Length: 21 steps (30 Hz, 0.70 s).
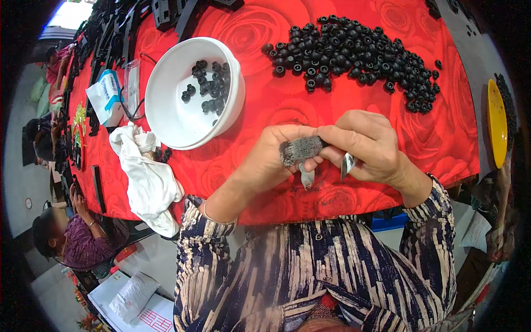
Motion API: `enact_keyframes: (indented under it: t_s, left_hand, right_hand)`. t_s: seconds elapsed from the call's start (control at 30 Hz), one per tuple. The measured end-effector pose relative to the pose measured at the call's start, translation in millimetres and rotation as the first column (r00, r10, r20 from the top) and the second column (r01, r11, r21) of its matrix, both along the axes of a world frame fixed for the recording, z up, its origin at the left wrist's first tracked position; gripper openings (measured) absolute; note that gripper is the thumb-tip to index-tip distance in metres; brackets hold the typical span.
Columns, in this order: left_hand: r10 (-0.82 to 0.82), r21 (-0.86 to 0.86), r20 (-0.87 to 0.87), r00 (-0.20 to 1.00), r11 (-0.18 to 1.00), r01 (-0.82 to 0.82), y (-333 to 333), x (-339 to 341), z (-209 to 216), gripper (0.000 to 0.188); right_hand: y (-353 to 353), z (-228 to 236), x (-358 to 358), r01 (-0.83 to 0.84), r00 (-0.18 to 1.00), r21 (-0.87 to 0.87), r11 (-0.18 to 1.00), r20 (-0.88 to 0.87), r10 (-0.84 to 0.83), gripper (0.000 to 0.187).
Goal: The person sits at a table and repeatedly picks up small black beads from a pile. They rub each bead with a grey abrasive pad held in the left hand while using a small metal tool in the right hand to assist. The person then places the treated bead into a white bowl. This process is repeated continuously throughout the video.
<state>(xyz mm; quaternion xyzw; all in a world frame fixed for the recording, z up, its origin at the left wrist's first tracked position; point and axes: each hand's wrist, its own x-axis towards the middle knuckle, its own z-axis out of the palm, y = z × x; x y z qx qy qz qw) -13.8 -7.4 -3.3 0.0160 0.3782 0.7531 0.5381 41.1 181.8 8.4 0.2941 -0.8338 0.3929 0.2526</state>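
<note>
My left hand is closed over the table, with a worn grey fabric cover on its thumb and a pale wrap on a fingertip. Pinched at the thumb's end is a small black part, mostly hidden by the fingers. My right hand meets it there and grips a small knife, its shiny blade pointing down. Beyond both hands lies a big heap of round black plastic parts. To the left, a white bowl holds several similar parts.
A white cloth lies left of my forearm, near a blue-and-white packet. Long black parts are piled at the far left. A red rose-patterned cloth covers the table. A yellow dish sits at right; another person sits at left.
</note>
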Motion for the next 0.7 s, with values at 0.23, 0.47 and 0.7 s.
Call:
enact_keyframes:
  t_s: [0.23,0.47,0.7]
  left_hand:
    - [0.099,0.072,-0.202,0.974,0.994,-0.086,-2,10,-9,0.024]
    - [0.118,0.024,-0.278,0.953,0.993,-0.116,-3,3,-2,0.023]
    - [0.102,-0.003,-0.401,0.910,0.994,-0.113,-3,2,-2,0.022]
  right_hand:
    - [1,2,5,0.060,0.991,0.130,0.990,-0.125,-0.043,0.034]
    - [5,15,2,0.078,0.847,-0.293,0.953,0.523,0.092,0.019]
    - [13,3,-4,0.150,0.697,-0.378,0.914,0.696,0.173,0.015]
